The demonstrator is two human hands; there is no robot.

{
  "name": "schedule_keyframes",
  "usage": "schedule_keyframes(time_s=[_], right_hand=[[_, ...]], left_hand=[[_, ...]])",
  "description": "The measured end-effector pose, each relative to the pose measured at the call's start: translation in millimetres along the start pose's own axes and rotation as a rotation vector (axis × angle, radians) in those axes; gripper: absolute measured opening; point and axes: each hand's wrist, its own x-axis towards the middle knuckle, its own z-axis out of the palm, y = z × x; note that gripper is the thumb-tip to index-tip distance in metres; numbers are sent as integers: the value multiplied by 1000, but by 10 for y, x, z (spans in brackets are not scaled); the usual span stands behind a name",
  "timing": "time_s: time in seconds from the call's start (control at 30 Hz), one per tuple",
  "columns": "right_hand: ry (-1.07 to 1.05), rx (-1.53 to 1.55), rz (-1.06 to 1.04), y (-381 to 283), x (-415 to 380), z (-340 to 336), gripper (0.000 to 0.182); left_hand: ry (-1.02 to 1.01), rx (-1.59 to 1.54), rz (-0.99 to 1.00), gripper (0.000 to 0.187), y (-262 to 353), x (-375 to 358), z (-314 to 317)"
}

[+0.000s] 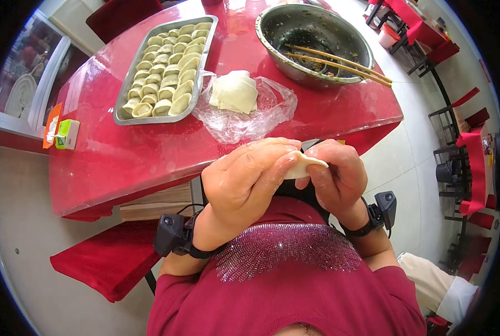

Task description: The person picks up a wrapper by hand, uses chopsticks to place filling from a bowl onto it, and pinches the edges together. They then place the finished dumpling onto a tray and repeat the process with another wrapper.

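Observation:
My left hand (250, 173) and my right hand (341, 173) meet in front of my chest, just off the table's near edge. Between them they pinch a pale folded dumpling (301, 167), both thumbs and fingertips pressed on its edge. White flour dusts the fingers. Beyond my hands, a stack of dumpling wrappers (234, 91) lies on a crumpled clear plastic bag (233, 127). To its left, rows of folded dumplings (167, 80) fill most of a metal tray (155, 119). Whatever is inside the held dumpling is hidden.
A large metal bowl (283, 64) with dark, greenish remains stands at the far right of the red table (104, 151); two chopsticks (339, 63) lie across its rim. A green box (67, 134) sits by the left edge. A red-covered seat (107, 257) is below left.

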Motion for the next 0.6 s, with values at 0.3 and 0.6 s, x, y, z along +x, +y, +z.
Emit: schedule_keyframes(time_s=[0.3, 0.6], right_hand=[[107, 68, 35, 16, -50, -7, 11], [68, 32, 126, -24, -122, -29, 23]], left_hand=[[17, -585, -264, 38, -106, -153, 16], [-33, 367, 278, 15, -60, -109, -120]])
